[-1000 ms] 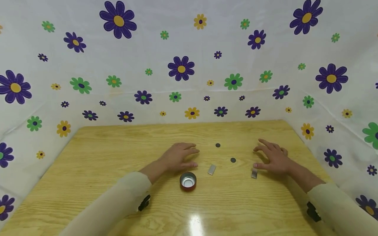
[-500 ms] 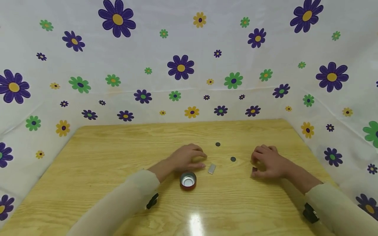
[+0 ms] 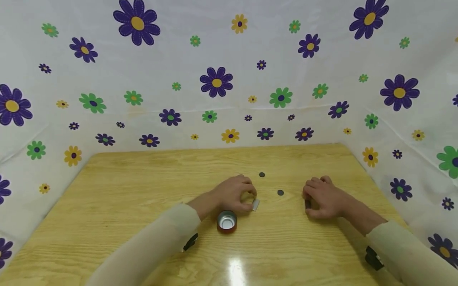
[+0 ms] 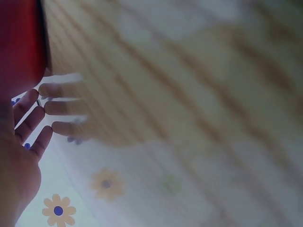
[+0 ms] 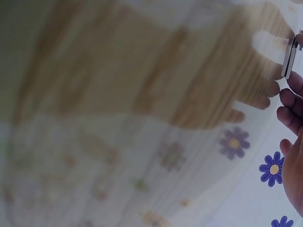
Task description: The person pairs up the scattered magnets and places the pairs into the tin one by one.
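In the head view my left hand [image 3: 236, 194] curls its thumb and index finger about a small flat silver rectangular block [image 3: 256, 204], fingertips right at its edges. My right hand [image 3: 326, 200] pinches a second, darker-looking metal block [image 3: 307, 204], partly covered by the fingers. That metal block [image 5: 288, 57] shows as a thin bar at the fingertips in the right wrist view. Close below the left hand stands a small red bowl [image 3: 227, 223] with a shiny silver inside. Its red side [image 4: 21, 47] fills the upper left corner of the left wrist view.
Two dark round discs lie between the hands on the wooden table [image 3: 150, 178], a farther disc [image 3: 262, 174] and a nearer disc [image 3: 280, 192]. A white flower-printed cloth [image 3: 193, 55] hangs behind the table and along both sides.
The left hand has moved right to the silver block and its fingers have curled. The right hand's spread fingers have closed around the darker block. The discs and bowl stay put.
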Demonstrator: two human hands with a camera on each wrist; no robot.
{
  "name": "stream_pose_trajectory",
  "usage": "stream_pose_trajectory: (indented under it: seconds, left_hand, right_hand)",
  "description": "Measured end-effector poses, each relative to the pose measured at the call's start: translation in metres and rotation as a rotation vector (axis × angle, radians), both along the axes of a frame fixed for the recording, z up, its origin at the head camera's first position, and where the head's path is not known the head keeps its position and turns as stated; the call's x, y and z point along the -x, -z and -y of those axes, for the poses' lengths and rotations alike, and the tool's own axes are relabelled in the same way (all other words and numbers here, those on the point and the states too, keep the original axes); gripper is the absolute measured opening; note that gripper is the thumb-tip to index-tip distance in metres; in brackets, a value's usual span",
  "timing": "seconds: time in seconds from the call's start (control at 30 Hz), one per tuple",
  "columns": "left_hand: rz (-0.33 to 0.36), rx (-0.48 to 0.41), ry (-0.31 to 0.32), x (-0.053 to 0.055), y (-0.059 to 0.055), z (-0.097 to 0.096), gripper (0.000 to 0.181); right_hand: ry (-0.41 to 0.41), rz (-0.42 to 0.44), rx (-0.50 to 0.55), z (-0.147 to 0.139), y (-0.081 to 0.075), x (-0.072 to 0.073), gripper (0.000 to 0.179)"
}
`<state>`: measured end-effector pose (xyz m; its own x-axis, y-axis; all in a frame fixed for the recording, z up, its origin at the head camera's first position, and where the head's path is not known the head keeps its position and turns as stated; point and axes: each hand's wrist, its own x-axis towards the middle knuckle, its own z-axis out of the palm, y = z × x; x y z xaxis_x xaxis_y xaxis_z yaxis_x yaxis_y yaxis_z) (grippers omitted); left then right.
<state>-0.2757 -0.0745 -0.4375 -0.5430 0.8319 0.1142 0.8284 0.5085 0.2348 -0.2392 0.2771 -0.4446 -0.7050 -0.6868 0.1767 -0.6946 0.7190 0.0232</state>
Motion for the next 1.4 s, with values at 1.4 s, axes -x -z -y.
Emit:
stream_pose_trajectory:
  seconds: [1.4]
  left_hand:
    - [-0.13,0.038,-0.1,0.007,0.004,0.027,0.031]
  right_hand:
    - [0.044,0.062,0.026,0.011,-0.001,-0.003,0.028]
